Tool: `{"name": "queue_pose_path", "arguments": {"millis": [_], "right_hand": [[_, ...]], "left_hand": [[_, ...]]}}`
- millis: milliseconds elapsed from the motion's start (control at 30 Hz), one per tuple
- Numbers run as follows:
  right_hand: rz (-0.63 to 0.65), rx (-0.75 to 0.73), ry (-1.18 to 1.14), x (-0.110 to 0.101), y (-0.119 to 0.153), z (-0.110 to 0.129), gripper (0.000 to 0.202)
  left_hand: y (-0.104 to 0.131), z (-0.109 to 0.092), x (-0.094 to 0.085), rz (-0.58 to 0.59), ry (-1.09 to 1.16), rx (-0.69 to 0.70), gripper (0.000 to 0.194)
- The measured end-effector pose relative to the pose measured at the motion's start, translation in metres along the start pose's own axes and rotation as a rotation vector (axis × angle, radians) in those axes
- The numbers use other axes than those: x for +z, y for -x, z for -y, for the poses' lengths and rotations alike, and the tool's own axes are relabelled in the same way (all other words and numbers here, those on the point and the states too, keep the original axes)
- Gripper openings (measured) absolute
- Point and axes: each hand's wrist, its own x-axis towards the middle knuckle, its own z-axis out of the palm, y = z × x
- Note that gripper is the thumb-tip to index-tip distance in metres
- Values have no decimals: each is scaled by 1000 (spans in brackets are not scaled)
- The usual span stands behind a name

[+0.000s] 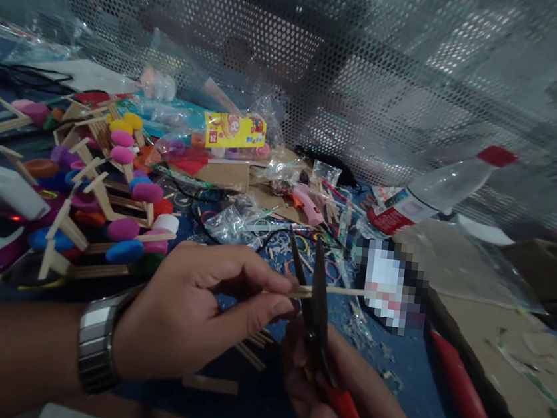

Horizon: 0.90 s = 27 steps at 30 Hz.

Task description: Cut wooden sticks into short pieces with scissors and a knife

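Between the thumb and fingers of my left hand (217,309), a thin wooden stick (347,291) is pinched, pointing to the right. My right hand (323,388) is wrapped round red-handled scissors (318,307). The scissor blades point up and stand slightly apart, with the stick crossing them near my left fingertips. A metal watch (97,343) is on my left wrist. Below the hands lie several loose sticks (249,354) and a flat wooden piece (211,384) on the blue table.
Stick structures with colourful clay pieces (122,229) crowd the left. A yellow-labelled pack (234,130) lies at the back. Rubber bands (299,245) and scraps fill the middle. On the right are a tilted bottle (431,193), a blurred-out device (387,288) and a red-handled object (468,398).
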Motion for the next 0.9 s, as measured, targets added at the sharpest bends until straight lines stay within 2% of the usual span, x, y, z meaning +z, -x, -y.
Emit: {"name": "queue_pose_path", "arguments": {"millis": [267,433,633,900], "right_hand": [[-150,70,52,11,2,10,39],[-130,60,80,6,7,4,42],[-105,49,68,6,10,0,73],[-98,82,133,9,5,10,71]], "left_hand": [[1,0,0,4,5,35,5],[2,1,-1,-8,-15,53,6],[1,1,-2,-7,-27,86,5],[3,1,-3,-17,-43,97,7]]}}
